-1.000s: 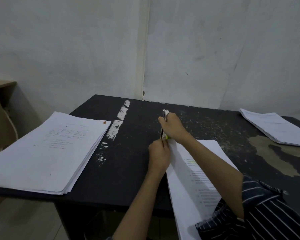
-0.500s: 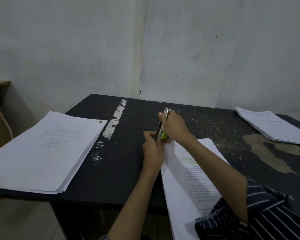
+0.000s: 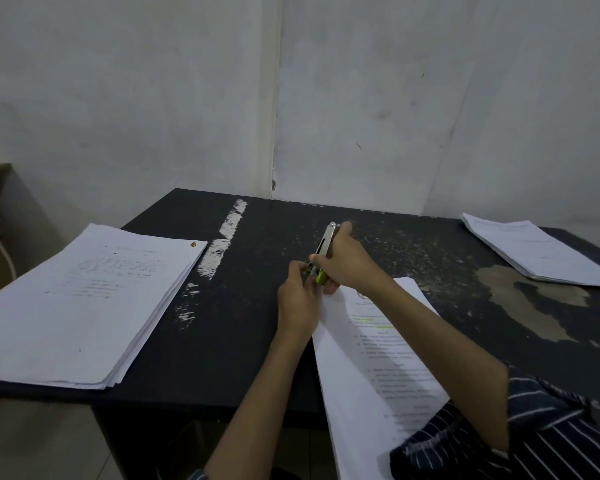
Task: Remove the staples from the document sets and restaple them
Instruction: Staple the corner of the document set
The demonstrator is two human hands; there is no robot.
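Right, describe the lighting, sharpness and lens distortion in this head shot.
Head view: dim, flat light, no hard shadows; the white streak glints on the dark table; print on the document is too soft to read; the stapler in the right hand is fairly crisp; wide-angle stretch toward the frame's edges.

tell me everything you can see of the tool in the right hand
The tool, apparently a stapler, is slim with a silvery metal body and a lime-green near end. The right hand grips it, far end tilted up, near end at the top corner of the document set. The left hand pinches that end.
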